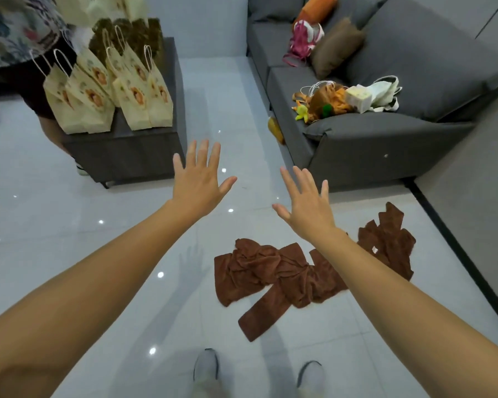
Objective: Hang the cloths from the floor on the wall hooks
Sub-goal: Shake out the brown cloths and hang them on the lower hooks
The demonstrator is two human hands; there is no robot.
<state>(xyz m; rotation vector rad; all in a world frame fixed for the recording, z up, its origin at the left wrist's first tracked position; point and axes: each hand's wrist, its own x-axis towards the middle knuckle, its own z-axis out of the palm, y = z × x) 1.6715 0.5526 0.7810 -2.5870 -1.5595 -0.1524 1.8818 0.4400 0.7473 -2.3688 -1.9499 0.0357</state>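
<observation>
Several brown cloths point(273, 271) lie crumpled in a pile on the pale tiled floor just ahead of my feet, and one more brown cloth point(388, 239) lies a little to the right near the wall. My left hand point(200, 182) is stretched out in front of me, palm down, fingers spread, holding nothing. My right hand point(305, 205) is held out the same way, empty, above the floor beyond the pile. No wall hooks are in view.
A grey sofa point(385, 139) with cushions and bags stands at the right. A dark low table point(133, 145) with several paper gift bags point(110, 93) stands at the left, another person behind it. A grey wall point(472, 219) runs along the right.
</observation>
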